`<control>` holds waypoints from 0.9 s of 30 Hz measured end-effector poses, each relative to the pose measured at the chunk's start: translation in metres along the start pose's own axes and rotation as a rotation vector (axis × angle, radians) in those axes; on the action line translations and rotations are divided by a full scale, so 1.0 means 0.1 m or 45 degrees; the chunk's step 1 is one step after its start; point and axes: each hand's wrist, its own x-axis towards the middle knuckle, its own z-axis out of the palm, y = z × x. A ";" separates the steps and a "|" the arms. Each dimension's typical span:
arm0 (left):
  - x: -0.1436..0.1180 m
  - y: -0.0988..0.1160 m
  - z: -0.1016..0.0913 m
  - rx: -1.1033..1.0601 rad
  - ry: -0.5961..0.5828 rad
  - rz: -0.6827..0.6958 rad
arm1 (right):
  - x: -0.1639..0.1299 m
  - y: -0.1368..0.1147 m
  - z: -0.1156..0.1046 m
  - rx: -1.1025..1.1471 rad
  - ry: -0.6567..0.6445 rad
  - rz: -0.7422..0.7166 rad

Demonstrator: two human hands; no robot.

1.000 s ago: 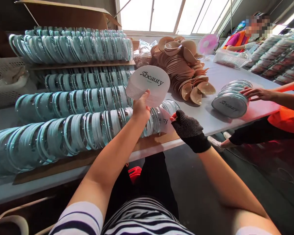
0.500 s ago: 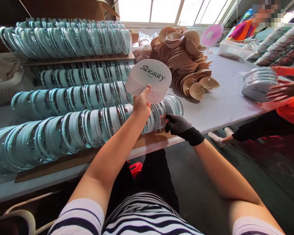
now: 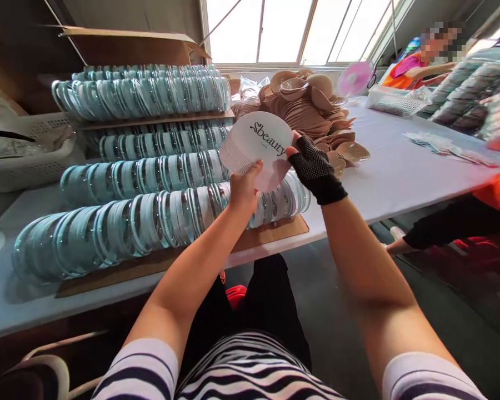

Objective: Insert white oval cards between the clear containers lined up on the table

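My left hand point(image 3: 245, 189) is closed on a fanned stack of white rounded cards point(image 3: 254, 145) printed "Sbeauty", with the thumb on top. My right hand point(image 3: 313, 164), in a black dotted glove with bare fingertips, pinches the right edge of the top card. Below the cards runs the front row of clear round packages point(image 3: 145, 222) with pale inserts, standing on edge on a cardboard sheet point(image 3: 275, 233). The right end of that row is partly hidden behind the cards and my hands.
Beige moulded cups point(image 3: 308, 105) are heaped behind my hands on the white table point(image 3: 400, 161). More package rows stand at the left, beside a white basket point(image 3: 37, 133). Another person point(image 3: 412, 69) sits at the far right near a second basket point(image 3: 395, 101). Flat packets point(image 3: 445, 145) lie at right.
My right hand has moved up from the front row of packages to the edge of the card stack. The view has shifted. The other person's hands and round packages at right are out of sight.
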 end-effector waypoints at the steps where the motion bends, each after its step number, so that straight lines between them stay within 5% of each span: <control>1: -0.03 0.03 -0.03 0.014 -0.007 0.021 | -0.04 -0.11 0.01 -0.041 0.028 -0.054; 4: -0.11 0.07 -0.11 0.029 0.006 0.049 | -0.23 -0.41 0.06 -0.133 0.146 -0.093; 7: -0.17 0.10 -0.14 0.020 -0.045 -0.012 | -0.37 -0.53 0.03 -0.101 0.266 0.117; 11: -0.13 0.17 -0.15 -0.063 -0.076 -0.009 | -0.78 -0.47 -0.34 -0.224 0.606 0.418; 15: 0.09 0.26 -0.20 -0.199 0.038 -0.001 | -1.47 -0.53 -0.69 -0.478 -0.083 0.334; 18: 0.20 0.29 -0.23 -0.239 0.046 -0.084 | -1.70 -0.65 -0.64 -0.604 -0.400 0.271; 27: 0.14 0.30 -0.28 -0.241 0.096 -0.098 | -1.01 -0.77 0.11 -0.551 -0.674 0.135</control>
